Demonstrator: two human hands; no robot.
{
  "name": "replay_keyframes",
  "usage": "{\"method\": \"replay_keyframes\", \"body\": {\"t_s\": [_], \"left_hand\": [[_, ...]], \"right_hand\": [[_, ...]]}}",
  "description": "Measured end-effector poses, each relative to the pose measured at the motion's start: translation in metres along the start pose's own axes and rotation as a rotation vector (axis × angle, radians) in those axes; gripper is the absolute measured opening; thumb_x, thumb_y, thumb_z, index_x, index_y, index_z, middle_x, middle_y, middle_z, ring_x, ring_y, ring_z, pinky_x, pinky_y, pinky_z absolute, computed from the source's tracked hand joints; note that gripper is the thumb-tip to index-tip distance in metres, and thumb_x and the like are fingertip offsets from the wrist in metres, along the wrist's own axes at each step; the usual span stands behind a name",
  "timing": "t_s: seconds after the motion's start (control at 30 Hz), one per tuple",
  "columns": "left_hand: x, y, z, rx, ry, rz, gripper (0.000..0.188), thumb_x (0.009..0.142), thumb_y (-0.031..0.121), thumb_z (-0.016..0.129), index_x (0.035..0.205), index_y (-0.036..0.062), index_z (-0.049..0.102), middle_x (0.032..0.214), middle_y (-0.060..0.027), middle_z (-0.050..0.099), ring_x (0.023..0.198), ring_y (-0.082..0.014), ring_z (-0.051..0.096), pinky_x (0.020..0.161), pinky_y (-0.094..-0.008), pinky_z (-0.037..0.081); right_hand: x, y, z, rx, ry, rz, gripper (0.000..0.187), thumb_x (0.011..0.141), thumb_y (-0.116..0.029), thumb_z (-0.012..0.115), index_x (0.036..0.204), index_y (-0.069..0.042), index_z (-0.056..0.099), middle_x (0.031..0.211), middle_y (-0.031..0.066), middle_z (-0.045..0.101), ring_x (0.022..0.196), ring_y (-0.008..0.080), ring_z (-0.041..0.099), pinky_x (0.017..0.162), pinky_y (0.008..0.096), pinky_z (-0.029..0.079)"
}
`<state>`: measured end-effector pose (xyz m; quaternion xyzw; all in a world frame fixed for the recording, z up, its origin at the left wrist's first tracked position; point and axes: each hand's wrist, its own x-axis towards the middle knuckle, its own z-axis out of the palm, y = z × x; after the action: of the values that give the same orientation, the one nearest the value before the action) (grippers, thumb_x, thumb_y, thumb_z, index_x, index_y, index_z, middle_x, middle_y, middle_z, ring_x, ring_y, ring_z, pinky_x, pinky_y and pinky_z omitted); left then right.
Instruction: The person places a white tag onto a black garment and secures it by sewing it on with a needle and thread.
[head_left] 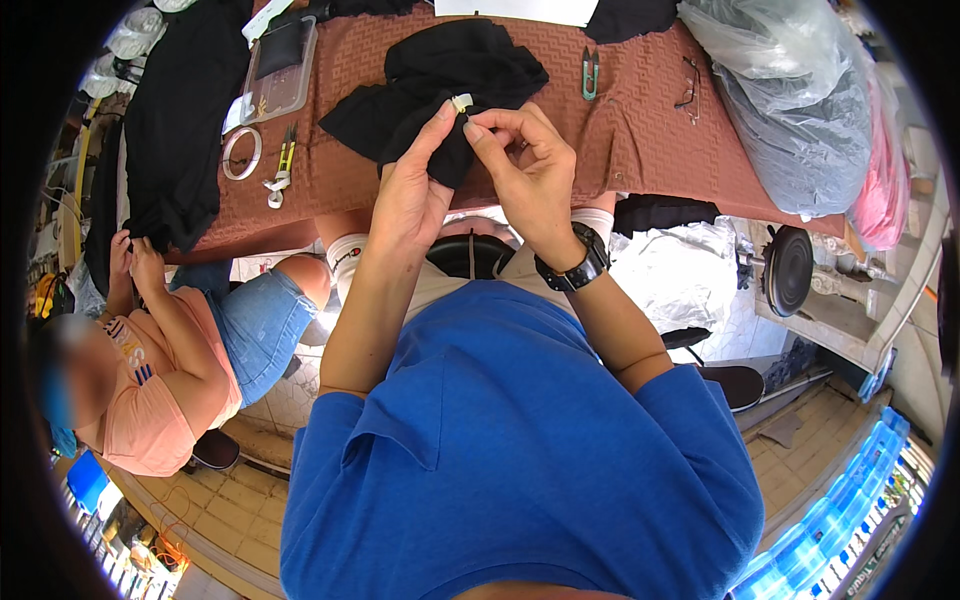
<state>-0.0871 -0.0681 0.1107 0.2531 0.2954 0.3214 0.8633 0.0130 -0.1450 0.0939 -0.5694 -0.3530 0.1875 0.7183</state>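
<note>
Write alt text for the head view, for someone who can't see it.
A person's left hand holds black cloth at a small pale tag, the right hand close by, over a brown tablecloth. Green snips lie to the right; at left, a co-worker in a peach top handles other black fabric.

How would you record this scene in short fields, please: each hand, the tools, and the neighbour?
Left hand: holds black cloth, thumb beside a pale tag
Right hand: fingertips by the tag; exact grip unclear
Right of cloth: green snips
Left of cloth: yellow-handled snips, white ring
Co-worker: at left, both hands on dark fabric
</note>
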Motion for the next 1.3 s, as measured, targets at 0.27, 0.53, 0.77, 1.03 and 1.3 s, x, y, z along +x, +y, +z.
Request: {"method": "replay_keyframes", "body": {"t_s": [0.27,0.53,0.77,1.03,1.3], "left_hand": [[0.0009,-0.0009,-0.0014,0.018,-0.002,0.013,0.033,0.094,0.02,0.073,0.118,-0.0008,0.065,0.115,-0.0087,0.068,0.106,-0.015,0.066,0.095,-0.0293,0.054],[-0.0006,0.0002,-0.0008,0.02,-0.009,-0.007,0.035,0.094,0.022,0.073,0.119,-0.0007,0.064,0.115,-0.0084,0.068,0.107,-0.0147,0.066,0.095,-0.0295,0.054],[0.0011,-0.0017,-0.0025,0.006,-0.003,-0.008,0.032,0.095,0.02,0.072,0.119,-0.001,0.065,0.116,-0.0084,0.068,0.107,-0.0137,0.065,0.096,-0.0285,0.053],[0.0024,-0.0031,-0.0039,-0.024,-0.002,-0.01,0.03,0.095,0.017,0.072,0.117,-0.0018,0.066,0.115,-0.008,0.068,0.106,-0.0133,0.065,0.096,-0.0274,0.053],[0.0001,-0.0033,0.0011,-0.034,0.028,0.006,0.028,0.095,0.015,0.071,0.117,-0.0021,0.066,0.114,-0.0078,0.068,0.105,-0.0128,0.065,0.094,-0.0264,0.054]], "right_hand": [[0.0006,0.0006,-0.0011,-0.008,-0.01,-0.01,0.007,0.088,-0.003,0.074,0.095,-0.002,0.074,0.078,-0.0018,0.053,0.067,0.0035,0.052,0.056,0.0197,0.04],[0.0009,0.0002,-0.0015,-0.01,-0.017,-0.008,0.008,0.087,-0.004,0.075,0.095,-0.002,0.075,0.078,-0.0016,0.053,0.067,0.0038,0.052,0.056,0.0197,0.04],[0.0006,0.0016,-0.0018,0.004,-0.01,0.012,0.008,0.087,-0.004,0.075,0.095,-0.001,0.075,0.08,-0.0013,0.055,0.068,0.0038,0.053,0.057,0.0198,0.04],[0.0002,-0.0017,-0.0008,0.049,-0.012,0.066,0.009,0.088,-0.005,0.076,0.095,-0.001,0.075,0.085,-0.0006,0.057,0.071,0.0044,0.055,0.061,0.0197,0.044],[0.0,0.0001,-0.0008,0.138,-0.011,0.114,0.011,0.087,-0.005,0.078,0.095,0.001,0.074,0.089,0.0,0.06,0.075,0.0052,0.059,0.064,0.0202,0.047]]}}
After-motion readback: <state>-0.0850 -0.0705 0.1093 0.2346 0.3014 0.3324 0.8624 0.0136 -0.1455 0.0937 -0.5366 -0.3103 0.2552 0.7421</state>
